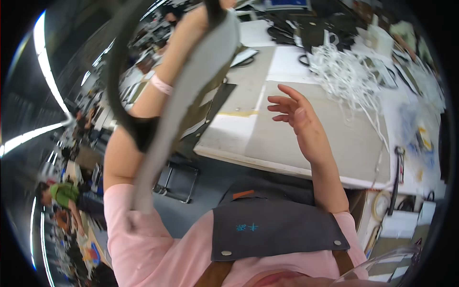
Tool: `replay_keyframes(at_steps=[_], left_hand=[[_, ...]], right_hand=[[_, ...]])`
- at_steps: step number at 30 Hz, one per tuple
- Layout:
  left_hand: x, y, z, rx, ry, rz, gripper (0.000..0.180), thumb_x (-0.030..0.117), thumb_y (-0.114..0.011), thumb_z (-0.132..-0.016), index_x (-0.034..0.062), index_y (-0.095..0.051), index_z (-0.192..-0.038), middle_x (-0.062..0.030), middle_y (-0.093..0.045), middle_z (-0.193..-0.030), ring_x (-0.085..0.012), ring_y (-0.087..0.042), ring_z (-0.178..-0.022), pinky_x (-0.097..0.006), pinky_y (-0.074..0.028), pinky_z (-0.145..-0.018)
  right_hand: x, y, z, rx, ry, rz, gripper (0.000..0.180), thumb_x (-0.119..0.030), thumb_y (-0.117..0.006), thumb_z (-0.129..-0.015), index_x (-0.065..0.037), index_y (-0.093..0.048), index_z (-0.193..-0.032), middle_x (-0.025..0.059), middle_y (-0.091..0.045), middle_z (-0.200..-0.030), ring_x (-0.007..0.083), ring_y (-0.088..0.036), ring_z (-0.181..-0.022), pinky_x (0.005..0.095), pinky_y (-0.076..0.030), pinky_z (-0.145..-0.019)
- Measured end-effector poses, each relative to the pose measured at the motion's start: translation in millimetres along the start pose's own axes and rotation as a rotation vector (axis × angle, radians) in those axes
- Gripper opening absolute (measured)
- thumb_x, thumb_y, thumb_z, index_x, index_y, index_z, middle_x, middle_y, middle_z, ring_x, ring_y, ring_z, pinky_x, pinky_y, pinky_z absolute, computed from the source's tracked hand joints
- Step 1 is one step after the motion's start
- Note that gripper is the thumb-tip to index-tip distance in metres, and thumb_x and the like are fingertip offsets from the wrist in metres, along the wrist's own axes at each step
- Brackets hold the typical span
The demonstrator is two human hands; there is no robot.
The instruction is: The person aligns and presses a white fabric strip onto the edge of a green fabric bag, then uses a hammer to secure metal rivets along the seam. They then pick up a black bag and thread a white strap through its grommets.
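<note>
Strip lights (47,62) run through a crowded workshop beyond the left side of a broad tabletop (277,138), whose surface is part grey, part white. Off the tabletop's left edge, raised close to the camera, is a bag-like piece (205,55) with a pale face, olive fabric behind and a dark strap loop (113,71). The left hand (193,24) is up beside it, but its fingers are mostly hidden or cut off, so I cannot tell how that grip is set. Over the middle of the tabletop, the right hand (299,112) has its fingers parted and slightly curled, its grip empty.

If the left grip alone bears the piece, a slip could drop it past the tabletop's left edge, toward a metal frame (174,195) on the floor. The loop could also snag the wristband (161,85); and so near the head, the piece blocks much of the view, making a knock against the tabletop's corner likelier.

Toward the tabletop's far right, a tangle of white strips (339,71) could catch the loop. Dark pieces (330,24) crowd its far edge, clear plastic (413,129) its right side, and a dark long-handled tool (395,184) its near right corner. Well left of the tabletop, a co-worker in green (64,195) leans forward.
</note>
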State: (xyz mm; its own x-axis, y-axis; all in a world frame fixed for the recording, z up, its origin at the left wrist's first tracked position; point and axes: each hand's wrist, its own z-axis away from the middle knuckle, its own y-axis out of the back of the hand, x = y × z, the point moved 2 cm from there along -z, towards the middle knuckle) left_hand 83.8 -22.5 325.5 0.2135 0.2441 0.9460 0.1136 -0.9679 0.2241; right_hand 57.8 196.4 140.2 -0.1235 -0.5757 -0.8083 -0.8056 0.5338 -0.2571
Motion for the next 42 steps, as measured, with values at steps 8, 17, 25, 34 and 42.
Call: replay_keyframes(at_steps=[8, 17, 25, 34, 42], left_hand=[[-159, -189, 15, -0.865, -0.299, -0.395, 0.054, 0.038, -0.055, -0.105, 0.0023, -0.049, -0.146, -0.0201, -0.054, -0.145, -0.0354, -0.050, -0.138, -0.042, -0.040, -0.115], [-308, 39, 28, -0.231, -0.103, -1.195, 0.053, -0.001, -0.063, -0.088, 0.0038, -0.052, -0.140, -0.0224, -0.054, -0.140, -0.0424, -0.049, -0.133, -0.047, -0.041, -0.113], [-373, 110, 24, -0.093, -0.086, -1.445, 0.062, -0.005, -0.057, -0.087, 0.0168, -0.055, -0.145, -0.0151, -0.062, -0.103, -0.0334, -0.061, -0.093, -0.046, -0.051, -0.084], [-315, 68, 115, -0.034, 0.231, -1.529, 0.073, -0.009, -0.057, -0.085, 0.0233, -0.053, -0.150, -0.0170, -0.057, -0.107, -0.0351, -0.059, -0.103, -0.044, -0.049, -0.090], [-301, -63, 32, -0.288, -0.004, -1.061, 0.070, 0.012, -0.074, -0.086, 0.0043, -0.046, -0.149, -0.0252, -0.045, -0.150, -0.0471, -0.038, -0.140, -0.054, -0.028, -0.119]], right_hand=[[0, 141, 119, 0.402, -0.064, -0.617, 0.074, -0.060, -0.038, -0.106, -0.002, -0.040, -0.152, 0.0185, -0.058, -0.141, 0.0317, -0.055, -0.131, 0.0474, -0.046, -0.109], [2, 199, 188, 0.726, -0.790, 0.600, 0.034, -0.013, -0.058, -0.102, -0.011, -0.064, -0.136, 0.0038, -0.065, -0.096, 0.0116, -0.060, -0.084, 0.0259, -0.049, -0.074], [-15, 216, 151, 0.670, -0.668, 1.050, 0.026, -0.008, -0.060, -0.099, -0.011, -0.074, -0.121, 0.0065, -0.054, -0.082, 0.0179, -0.051, -0.077, 0.0291, -0.043, -0.074], [0, 213, 131, 0.594, -0.847, 1.677, 0.019, -0.014, -0.066, -0.096, -0.008, -0.077, -0.110, 0.0152, -0.065, -0.102, 0.0321, -0.062, -0.098, 0.0382, -0.047, -0.087], [85, 128, 10, -0.003, -0.542, 1.604, 0.062, -0.035, -0.070, -0.090, 0.003, -0.051, -0.137, 0.0207, -0.053, -0.142, 0.0370, -0.047, -0.135, 0.0487, -0.034, -0.114]])
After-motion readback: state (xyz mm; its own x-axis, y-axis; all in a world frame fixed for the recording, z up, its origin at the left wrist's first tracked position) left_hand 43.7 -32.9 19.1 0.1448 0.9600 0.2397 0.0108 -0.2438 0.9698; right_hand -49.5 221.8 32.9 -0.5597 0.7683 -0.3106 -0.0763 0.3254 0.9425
